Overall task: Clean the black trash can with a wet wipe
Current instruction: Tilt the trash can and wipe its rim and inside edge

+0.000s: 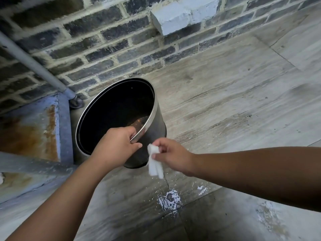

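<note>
The black trash can [156, 122] with a shiny metal rim stands tilted toward me on the floor, its dark inside showing some brown dirt at the bottom. My left hand [118, 145] grips the near rim, fingers curled over the edge. Just right of the can's outer wall, my right hand [171, 154] pinches a folded white wet wipe [154, 162] that hangs down from my fingers, close to the can's side.
A dark brick wall [104, 49] runs behind the can. A grey pipe [34, 65] slants down to a rusty blue metal ledge [40, 129] on the left. The grey wood-look tile floor [234, 101] spreads right; white splatter [170, 200] marks it near me.
</note>
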Motion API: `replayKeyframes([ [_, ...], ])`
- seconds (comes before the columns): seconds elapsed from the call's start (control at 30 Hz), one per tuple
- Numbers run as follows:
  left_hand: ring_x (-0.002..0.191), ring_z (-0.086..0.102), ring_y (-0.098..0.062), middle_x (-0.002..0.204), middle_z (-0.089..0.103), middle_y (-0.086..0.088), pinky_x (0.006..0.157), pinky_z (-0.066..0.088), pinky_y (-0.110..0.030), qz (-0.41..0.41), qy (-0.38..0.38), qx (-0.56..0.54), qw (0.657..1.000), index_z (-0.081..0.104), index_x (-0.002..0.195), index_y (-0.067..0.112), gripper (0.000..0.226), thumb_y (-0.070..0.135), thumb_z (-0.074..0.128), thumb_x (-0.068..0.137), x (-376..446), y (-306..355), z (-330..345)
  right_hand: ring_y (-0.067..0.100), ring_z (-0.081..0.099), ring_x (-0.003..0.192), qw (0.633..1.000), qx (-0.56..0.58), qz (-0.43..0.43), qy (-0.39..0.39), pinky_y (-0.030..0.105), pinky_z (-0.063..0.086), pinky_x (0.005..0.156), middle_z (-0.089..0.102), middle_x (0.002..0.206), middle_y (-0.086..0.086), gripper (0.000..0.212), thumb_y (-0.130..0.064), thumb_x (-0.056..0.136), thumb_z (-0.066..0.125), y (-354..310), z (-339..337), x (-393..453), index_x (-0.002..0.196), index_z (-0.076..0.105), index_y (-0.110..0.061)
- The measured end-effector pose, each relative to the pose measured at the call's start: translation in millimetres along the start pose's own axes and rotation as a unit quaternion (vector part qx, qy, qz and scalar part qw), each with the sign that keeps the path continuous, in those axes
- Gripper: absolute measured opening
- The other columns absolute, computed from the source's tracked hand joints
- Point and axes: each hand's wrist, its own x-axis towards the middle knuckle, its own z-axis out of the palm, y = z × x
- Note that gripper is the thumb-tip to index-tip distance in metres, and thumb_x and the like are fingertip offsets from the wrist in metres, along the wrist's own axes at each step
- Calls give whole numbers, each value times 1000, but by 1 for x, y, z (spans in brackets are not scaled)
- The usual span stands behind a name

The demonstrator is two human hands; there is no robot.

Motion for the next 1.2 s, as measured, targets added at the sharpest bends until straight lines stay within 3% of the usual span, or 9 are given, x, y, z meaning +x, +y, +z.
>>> replayKeyframes([
  [0.07,55,55,-17,56,54,2,53,45,-33,0,-10,-8,1000,48,60,20,34,30,78,75,-2,-8,-2,32,65,99,996,55,18,69,50,55,88,60,103,15,19,-5,92,59,-4,-18,6,99,50,-20],
  [0.17,57,53,-13,60,53,4,52,42,-31,22,-5,-4,1000,44,58,25,37,29,78,74,-9,-15,0,33,73,82,970,170,0,172,44,61,63,60,104,21,19,0,96,52,-26,-45,29,91,43,-17],
  [0.27,59,52,-8,65,51,7,53,43,-32,47,11,27,998,40,62,29,39,33,76,76,-15,-14,1,29,67,83,951,133,-59,273,56,58,77,60,89,7,25,0,90,57,-56,-63,58,79,51,-21],
  [0.43,89,58,-5,99,59,19,77,50,-29,90,-55,44,993,53,107,37,43,48,75,72,-24,-27,-18,19,68,99,963,75,-94,241,47,53,95,73,102,0,27,-4,85,57,-84,-61,79,101,72,-20],
  [0.53,121,55,-20,117,65,5,104,38,-46,124,-37,150,980,63,117,23,50,48,73,76,-34,-57,-35,15,66,108,972,-2,-113,205,43,51,99,73,114,1,36,-6,89,54,-75,-53,75,120,68,-18],
  [0.67,86,72,-21,79,73,-2,100,38,-44,167,-13,182,969,73,75,12,74,66,24,90,-48,-72,-33,19,67,107,962,8,-138,233,45,49,100,73,112,6,28,-4,91,59,-68,-51,68,115,70,-14],
  [0.9,65,66,-25,60,53,7,96,40,-48,129,10,175,976,57,65,19,24,25,70,84,-47,-64,-23,24,65,86,953,6,-155,259,50,53,89,71,93,8,27,-5,85,65,-67,-39,50,80,64,-32],
  [1.03,75,65,-24,68,62,3,98,36,-43,80,21,179,980,59,73,17,24,34,60,89,-40,-48,-11,36,67,91,955,-15,-148,257,47,56,86,72,97,15,26,-6,85,68,-67,-31,44,77,63,-30],
  [1.2,70,55,-23,68,41,9,73,24,-32,1,62,189,980,41,72,25,30,42,48,95,-28,3,9,16,63,72,950,-46,-154,268,31,54,68,72,88,12,28,-7,85,67,-70,-29,41,74,61,-32],
])
